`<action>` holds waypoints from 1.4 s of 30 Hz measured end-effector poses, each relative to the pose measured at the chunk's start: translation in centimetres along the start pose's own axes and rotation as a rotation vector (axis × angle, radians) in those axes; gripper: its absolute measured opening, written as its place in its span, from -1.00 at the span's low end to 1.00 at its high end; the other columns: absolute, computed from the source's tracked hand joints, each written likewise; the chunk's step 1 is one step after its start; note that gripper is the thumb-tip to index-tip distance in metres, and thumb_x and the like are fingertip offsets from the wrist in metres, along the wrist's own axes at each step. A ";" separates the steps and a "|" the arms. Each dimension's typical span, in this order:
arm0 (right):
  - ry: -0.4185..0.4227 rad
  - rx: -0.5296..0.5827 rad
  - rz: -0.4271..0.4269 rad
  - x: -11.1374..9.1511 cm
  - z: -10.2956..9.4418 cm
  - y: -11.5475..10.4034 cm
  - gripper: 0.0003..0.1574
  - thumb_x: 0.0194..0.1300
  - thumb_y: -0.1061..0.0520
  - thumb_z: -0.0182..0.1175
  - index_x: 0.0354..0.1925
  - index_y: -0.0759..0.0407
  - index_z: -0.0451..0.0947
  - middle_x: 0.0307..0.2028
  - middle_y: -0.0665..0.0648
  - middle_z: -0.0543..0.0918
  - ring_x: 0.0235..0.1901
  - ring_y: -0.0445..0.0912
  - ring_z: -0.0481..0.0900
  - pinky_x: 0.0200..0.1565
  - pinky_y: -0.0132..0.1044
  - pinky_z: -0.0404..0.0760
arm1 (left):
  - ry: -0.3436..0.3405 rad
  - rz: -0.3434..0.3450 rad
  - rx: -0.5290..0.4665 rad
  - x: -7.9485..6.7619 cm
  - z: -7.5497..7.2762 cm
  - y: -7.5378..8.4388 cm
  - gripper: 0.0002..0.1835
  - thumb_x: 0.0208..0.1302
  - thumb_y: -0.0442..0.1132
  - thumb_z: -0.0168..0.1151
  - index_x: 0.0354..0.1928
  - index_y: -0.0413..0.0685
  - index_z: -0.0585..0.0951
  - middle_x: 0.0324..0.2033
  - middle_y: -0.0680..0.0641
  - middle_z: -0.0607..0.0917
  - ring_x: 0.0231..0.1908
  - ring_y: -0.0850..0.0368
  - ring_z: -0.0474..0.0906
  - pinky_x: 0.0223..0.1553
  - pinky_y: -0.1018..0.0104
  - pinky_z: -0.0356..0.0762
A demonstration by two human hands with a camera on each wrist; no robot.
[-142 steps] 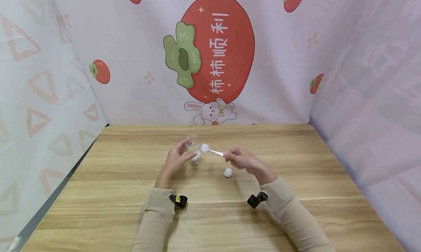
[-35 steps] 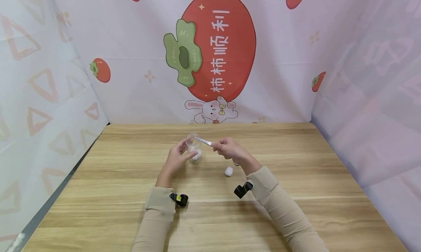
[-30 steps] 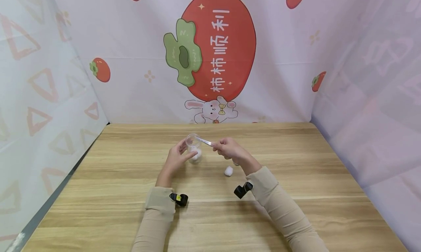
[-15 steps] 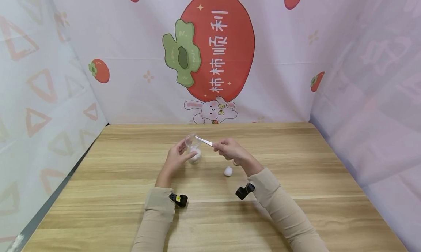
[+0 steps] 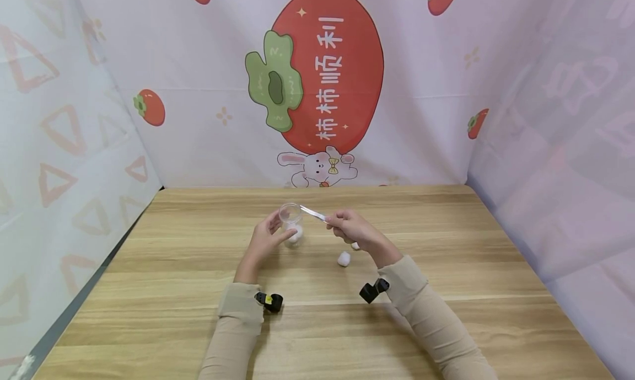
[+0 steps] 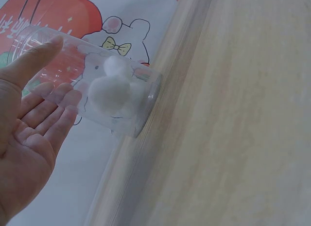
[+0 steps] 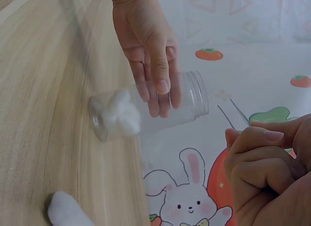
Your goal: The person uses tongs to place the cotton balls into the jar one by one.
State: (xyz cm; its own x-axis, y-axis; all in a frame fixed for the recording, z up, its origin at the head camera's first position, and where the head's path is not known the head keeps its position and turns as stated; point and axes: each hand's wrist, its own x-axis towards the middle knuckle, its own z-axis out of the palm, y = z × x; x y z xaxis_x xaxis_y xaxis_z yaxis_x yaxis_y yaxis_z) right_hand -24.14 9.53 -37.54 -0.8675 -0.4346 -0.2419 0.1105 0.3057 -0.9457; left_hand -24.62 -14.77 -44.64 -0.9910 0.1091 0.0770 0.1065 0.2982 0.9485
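Note:
My left hand holds a clear plastic jar upright on the table, thumb on one side and fingers on the other. Its mouth is uncovered, and several white cotton balls sit at the bottom. My right hand pinches silver tweezers, whose tips are parted beside the jar's rim with nothing between them. On the table below the right hand lies a loose cotton ball. Another white cotton ball shows partly from behind the right wrist.
The wood-grain table stretches around both arms. A white printed cloth hangs behind its far edge, and similar cloth walls stand at both sides. Black wrist cameras sit on the sleeves.
Earlier the tweezers held a cotton ball beside the jar, then their tips were over its mouth. Now they have drawn back right, with nothing between the tips. The left hand has stayed put.

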 end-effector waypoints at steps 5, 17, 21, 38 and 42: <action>-0.029 -0.008 -0.022 -0.3 -0.4 0.2 -0.69 0.52 0.07 -0.12 -0.34 0.18 0.39 -0.69 -0.08 0.27 -0.74 -0.27 0.05 -0.71 -0.50 0.02 | -0.005 0.002 0.001 0.0 -0.1 -0.1 -0.17 0.16 -0.24 0.39 0.41 -0.27 0.21 0.34 -0.35 0.39 0.39 -0.20 0.30 0.48 0.09 0.29; -0.126 -0.024 -0.048 -0.8 -1.1 0.8 -0.72 0.56 0.04 -0.21 -0.26 0.11 0.35 -0.66 -0.08 0.31 -0.75 -0.27 0.08 -0.69 -0.46 0.00 | -0.017 -0.020 -0.012 0.2 0.0 0.0 -0.18 0.17 -0.28 0.36 0.42 -0.29 0.20 0.35 -0.37 0.37 0.40 -0.21 0.28 0.50 0.07 0.25; -0.171 -0.020 -0.047 -1.0 -1.3 1.0 -0.72 0.57 0.04 -0.25 -0.24 0.10 0.33 -0.66 -0.08 0.32 -0.76 -0.25 0.11 -0.68 -0.40 -0.04 | -0.001 -0.004 -0.013 0.0 0.0 -0.1 -0.18 0.15 -0.25 0.39 0.41 -0.25 0.23 0.33 -0.34 0.41 0.38 -0.18 0.32 0.48 0.11 0.30; -0.167 -0.043 0.004 -1.6 -2.0 1.8 -0.75 0.55 0.09 -0.20 -0.23 0.18 0.34 -0.58 -0.06 0.46 -0.73 -0.29 0.13 -0.67 -0.52 0.06 | -0.006 -0.010 0.009 -0.4 -0.1 1.0 -0.19 0.17 -0.26 0.37 0.41 -0.30 0.21 0.33 -0.38 0.38 0.38 -0.22 0.31 0.48 0.07 0.28; -0.141 -0.053 0.010 -1.7 -2.3 1.9 -0.73 0.54 0.09 -0.17 -0.25 0.22 0.36 -0.61 -0.05 0.41 -0.72 -0.29 0.14 -0.65 -0.51 0.07 | 0.003 0.000 0.011 0.0 0.0 0.0 -0.18 0.15 -0.23 0.39 0.40 -0.26 0.23 0.32 -0.35 0.41 0.37 -0.21 0.33 0.47 0.08 0.30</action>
State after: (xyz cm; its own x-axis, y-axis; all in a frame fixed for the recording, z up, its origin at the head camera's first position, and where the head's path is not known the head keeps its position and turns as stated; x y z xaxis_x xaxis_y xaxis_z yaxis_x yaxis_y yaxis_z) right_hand -23.52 12.76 -38.41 -0.7895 -0.5445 -0.2833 0.0902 0.3536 -0.9310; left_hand -24.63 -14.81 -44.67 -0.9913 0.1063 0.0775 0.1069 0.3086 0.9451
